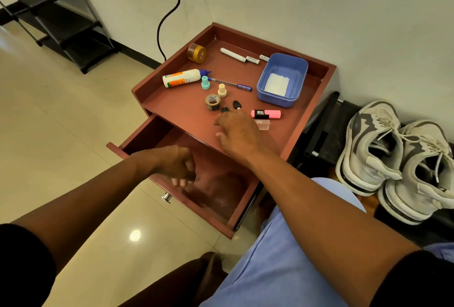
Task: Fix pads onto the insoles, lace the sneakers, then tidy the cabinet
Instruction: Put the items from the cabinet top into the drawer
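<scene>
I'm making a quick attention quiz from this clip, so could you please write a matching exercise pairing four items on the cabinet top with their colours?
Things:
1. highlighter
2. tub
3. jar
4. glue bottle

Colours:
A. white with a blue cap
B. amber with a gold lid
C. pink
D. blue

Pairs: 1-C, 2-D, 3-B, 4-A
</scene>
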A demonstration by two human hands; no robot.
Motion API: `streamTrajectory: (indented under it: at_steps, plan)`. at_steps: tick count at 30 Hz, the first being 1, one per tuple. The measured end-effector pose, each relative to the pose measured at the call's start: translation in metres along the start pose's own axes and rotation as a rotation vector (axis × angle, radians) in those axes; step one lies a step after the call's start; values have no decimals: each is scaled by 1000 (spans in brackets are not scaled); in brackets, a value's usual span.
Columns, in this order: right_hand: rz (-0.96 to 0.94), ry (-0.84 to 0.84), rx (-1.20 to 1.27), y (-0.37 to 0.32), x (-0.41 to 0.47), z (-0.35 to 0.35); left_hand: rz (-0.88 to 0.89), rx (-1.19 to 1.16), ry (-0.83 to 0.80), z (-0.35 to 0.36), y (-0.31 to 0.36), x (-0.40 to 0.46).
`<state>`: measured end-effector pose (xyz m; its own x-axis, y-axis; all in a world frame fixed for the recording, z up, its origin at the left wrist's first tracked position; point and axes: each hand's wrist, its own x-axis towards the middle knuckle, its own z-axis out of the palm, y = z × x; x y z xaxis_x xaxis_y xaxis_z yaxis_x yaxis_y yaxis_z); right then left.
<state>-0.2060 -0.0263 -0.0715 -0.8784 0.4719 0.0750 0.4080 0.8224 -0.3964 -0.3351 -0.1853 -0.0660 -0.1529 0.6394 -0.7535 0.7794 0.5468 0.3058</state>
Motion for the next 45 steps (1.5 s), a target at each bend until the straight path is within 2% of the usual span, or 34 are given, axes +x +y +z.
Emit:
streamTrajectory:
  at_steps: [3, 8, 10, 13, 16, 22, 26, 36, 42, 45]
  plan:
    - [103, 101, -85, 1, 7, -9, 72, -157, 216, -16, 12, 6]
    - [206, 111, -192, 7, 14, -13, 87, 70, 690, -39, 28, 38]
    - [203, 91, -191, 6, 15, -12, 112, 76, 818, -45, 36, 53]
    - [188, 45, -184, 6, 14, -10, 167, 105, 928, -55, 46, 73]
    - [170, -6, -210, 6, 13, -7, 134, 178, 989, -65, 48, 88]
    - [173, -32, -203, 8, 15, -7, 60, 321, 909, -81, 53, 98]
    - [171, -32, -186, 6, 17, -9, 42, 389, 915, -81, 57, 100]
    - [199, 28, -168, 4, 13, -7, 113, 195, 984, -83, 56, 100]
    - [234, 33, -159, 2, 16, -6, 152, 85, 1210, -71, 64, 71]
    - [247, 11, -165, 0, 18, -6, 175, 42, 1221, -58, 58, 54]
